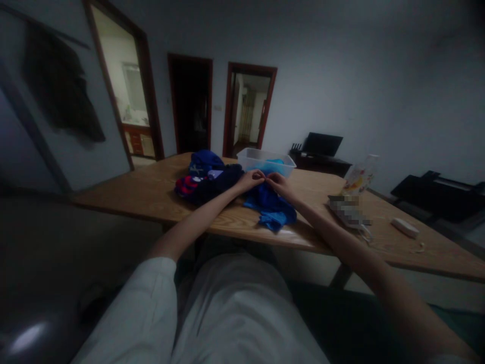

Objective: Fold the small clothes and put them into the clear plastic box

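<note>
My left hand (251, 181) and my right hand (278, 184) meet over the table, thumbs and forefingers pinched together. Between and below them a blue garment (271, 202) with lighter blue parts hangs and lies toward the table's near edge. Both hands seem to grip its upper edge, though the fingertips are small and dim. To the left, close to my left forearm, lies a pile of clothes: a dark navy piece (222, 186), a red-and-navy striped piece (186, 187) and a bright blue bundle (206, 161). Just behind my hands stands a clear plastic box (248, 157) with light blue contents.
The wooden table (140, 194) reaches far to both sides. On its right are a printed clear package (359, 177), a blurred-out flat item (346, 211) with a white cord, and a white oblong case (404, 227). A monitor (323, 144) stands by the far wall.
</note>
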Motion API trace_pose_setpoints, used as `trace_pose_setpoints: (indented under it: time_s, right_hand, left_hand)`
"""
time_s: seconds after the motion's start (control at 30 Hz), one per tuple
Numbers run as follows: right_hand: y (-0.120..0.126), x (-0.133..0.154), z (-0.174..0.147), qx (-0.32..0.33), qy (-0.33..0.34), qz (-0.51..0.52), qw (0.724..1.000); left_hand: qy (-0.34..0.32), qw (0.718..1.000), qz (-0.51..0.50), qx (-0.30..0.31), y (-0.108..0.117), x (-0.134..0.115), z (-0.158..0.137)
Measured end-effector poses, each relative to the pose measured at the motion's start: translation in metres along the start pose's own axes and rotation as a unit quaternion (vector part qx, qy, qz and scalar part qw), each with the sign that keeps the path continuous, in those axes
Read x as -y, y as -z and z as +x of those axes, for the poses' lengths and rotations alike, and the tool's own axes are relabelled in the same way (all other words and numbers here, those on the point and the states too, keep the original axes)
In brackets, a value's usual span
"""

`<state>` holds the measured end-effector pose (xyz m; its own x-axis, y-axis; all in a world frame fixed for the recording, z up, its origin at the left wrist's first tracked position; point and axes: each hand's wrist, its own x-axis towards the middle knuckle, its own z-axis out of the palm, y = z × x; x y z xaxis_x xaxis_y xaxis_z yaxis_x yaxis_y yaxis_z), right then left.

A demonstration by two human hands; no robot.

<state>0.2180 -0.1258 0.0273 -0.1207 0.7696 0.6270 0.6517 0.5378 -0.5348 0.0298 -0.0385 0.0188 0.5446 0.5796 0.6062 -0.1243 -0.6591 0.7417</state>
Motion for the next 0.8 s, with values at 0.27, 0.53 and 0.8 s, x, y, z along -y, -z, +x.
trace_pose_setpoints:
  time_s: [0.27, 0.53, 0.8]
  right_hand:
    - [-0.001, -0.003, 0.003, 0.022, -0.049, 0.049, 0.997]
    - [0.0, -0.004, 0.005, 0.004, -0.05, 0.064, 0.997]
    - [0.002, 0.002, 0.004, -0.008, -0.034, 0.062, 0.997]
  left_hand:
    - [-0.013, 0.993, 0.113, -0.006, 0.003, -0.014, -0.008]
    - [0.011, 0.993, 0.118, -0.015, 0.0, -0.007, -0.004]
    - [0.012, 0.995, 0.095, 0.002, -0.001, 0.002, 0.0]
